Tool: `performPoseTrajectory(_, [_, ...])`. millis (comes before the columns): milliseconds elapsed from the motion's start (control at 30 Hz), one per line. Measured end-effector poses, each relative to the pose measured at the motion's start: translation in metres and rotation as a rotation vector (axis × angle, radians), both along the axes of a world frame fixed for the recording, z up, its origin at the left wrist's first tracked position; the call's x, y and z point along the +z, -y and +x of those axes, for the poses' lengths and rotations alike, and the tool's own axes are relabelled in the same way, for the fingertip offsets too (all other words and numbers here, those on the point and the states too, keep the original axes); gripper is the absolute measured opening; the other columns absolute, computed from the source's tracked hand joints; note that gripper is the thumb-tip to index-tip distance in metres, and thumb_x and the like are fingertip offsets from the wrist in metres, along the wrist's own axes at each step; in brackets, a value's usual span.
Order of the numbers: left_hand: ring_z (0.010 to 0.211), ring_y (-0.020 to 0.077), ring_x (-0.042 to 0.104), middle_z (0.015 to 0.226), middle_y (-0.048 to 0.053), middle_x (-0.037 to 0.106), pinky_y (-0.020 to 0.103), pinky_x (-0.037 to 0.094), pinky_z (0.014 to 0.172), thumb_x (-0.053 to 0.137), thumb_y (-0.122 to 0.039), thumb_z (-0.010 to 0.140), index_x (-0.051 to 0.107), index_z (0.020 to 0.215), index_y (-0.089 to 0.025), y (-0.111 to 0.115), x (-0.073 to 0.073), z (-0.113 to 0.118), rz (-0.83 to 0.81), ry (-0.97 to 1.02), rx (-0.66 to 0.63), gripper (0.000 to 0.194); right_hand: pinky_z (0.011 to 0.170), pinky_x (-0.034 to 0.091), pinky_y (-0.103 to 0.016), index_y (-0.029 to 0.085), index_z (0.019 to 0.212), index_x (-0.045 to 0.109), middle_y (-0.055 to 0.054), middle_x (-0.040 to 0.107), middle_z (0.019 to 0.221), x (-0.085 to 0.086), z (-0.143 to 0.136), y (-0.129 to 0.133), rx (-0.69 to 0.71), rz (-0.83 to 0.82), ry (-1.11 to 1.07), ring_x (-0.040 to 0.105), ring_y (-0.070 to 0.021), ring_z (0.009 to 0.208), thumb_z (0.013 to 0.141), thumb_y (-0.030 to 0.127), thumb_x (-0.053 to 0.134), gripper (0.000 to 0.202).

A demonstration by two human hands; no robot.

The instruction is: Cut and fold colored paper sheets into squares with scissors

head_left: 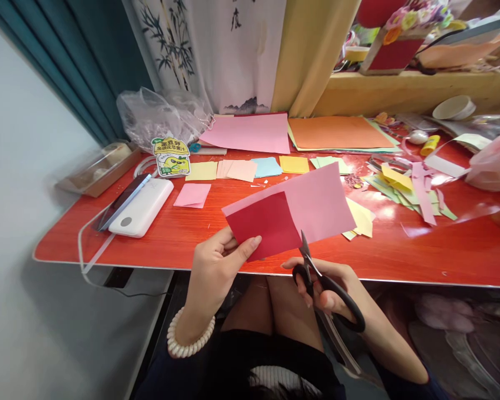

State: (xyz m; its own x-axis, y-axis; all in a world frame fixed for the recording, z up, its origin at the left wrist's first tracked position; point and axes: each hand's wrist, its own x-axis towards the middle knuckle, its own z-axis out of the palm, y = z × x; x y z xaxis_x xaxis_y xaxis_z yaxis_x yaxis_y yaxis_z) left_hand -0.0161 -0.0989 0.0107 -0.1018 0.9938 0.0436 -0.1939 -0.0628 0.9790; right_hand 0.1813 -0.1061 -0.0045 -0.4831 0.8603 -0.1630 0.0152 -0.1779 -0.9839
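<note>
My left hand [220, 265] pinches a dark red paper piece [267, 223] laid over a larger pink sheet [319, 201], thumb on top, both held above the table's front edge. The pink sheet extends to the right beyond the red piece. In my right hand [331, 286] are black-handled scissors [309, 256], with fingers through the handles. Their tips touch or nearly touch the papers at the red piece's lower right corner. The blades look slightly apart.
Small coloured paper stacks [267, 166] line the red table [150, 247]. Larger pink [250, 132] and orange sheets [339, 131] lie behind. A white power bank [144, 208] and a phone are at left; paper scraps [400, 191] and a pink bag [494, 161] at right.
</note>
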Motion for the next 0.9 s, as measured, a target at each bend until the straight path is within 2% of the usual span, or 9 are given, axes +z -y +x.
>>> performPoseTrajectory(233, [0.091, 0.0139, 0.069, 0.101, -0.001, 0.074, 0.017, 0.056, 0.082, 0.070, -0.021, 0.078, 0.073, 0.095, -0.024, -0.001, -0.004, 0.001, -0.001, 0.018, -0.009, 0.018, 0.056, 0.030, -0.025, 0.015, 0.097, 0.062, 0.001, 0.051, 0.068, -0.006, 0.002, 0.001, -0.018, -0.015, 0.024, 0.042, -0.0122, 0.061, 0.063, 0.067, 0.068, 0.063])
performPoseTrajectory(533, [0.090, 0.0146, 0.070, 0.098, 0.000, 0.075, 0.018, 0.057, 0.080, 0.071, -0.022, 0.077, 0.073, 0.095, -0.023, -0.004, -0.007, -0.001, -0.020, 0.015, 0.001, 0.018, 0.054, 0.028, -0.024, 0.016, 0.080, 0.061, 0.002, 0.049, 0.066, -0.004, 0.000, -0.002, -0.024, -0.023, 0.076, 0.040, -0.0111, 0.059, 0.061, 0.069, 0.069, 0.057])
performPoseTrajectory(900, [0.093, 0.0199, 0.069, 0.105, 0.005, 0.073, 0.026, 0.059, 0.078, 0.070, -0.030, 0.076, 0.072, 0.099, -0.018, -0.009, -0.015, -0.003, -0.059, -0.031, 0.008, 0.026, 0.052, 0.025, -0.025, 0.015, 0.083, 0.061, 0.002, 0.045, 0.063, -0.007, -0.003, -0.007, -0.044, -0.015, 0.119, 0.034, -0.0110, 0.056, 0.059, 0.073, 0.066, 0.063])
